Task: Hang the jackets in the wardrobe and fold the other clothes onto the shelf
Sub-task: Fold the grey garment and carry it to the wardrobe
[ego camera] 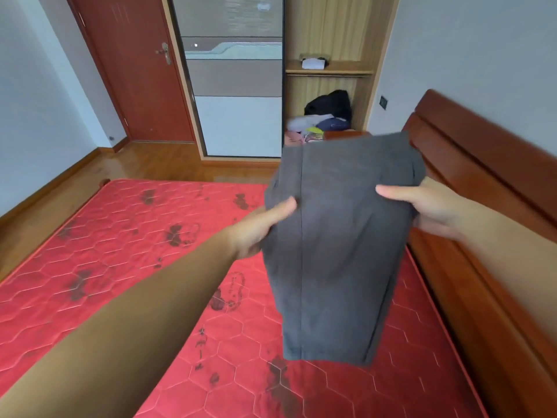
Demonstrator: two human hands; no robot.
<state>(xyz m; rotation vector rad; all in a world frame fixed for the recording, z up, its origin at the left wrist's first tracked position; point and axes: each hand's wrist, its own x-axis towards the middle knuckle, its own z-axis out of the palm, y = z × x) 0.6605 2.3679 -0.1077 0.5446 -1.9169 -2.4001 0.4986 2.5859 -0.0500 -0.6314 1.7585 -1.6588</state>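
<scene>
The fingers of both hands are hidden behind the grey garment (337, 236), so only the thumbs show on its front, and its exact kind is hard to tell. The left hand (259, 227) and the right hand (428, 206) each pinch an upper side of it, every grip clamped on the cloth. It hangs folded, plain dark grey with a vertical seam, held above the red mattress (120, 267). Beyond stands the open wardrobe (328, 70), its lower part partly blocked by the garment, with piled clothes (322, 119) inside.
</scene>
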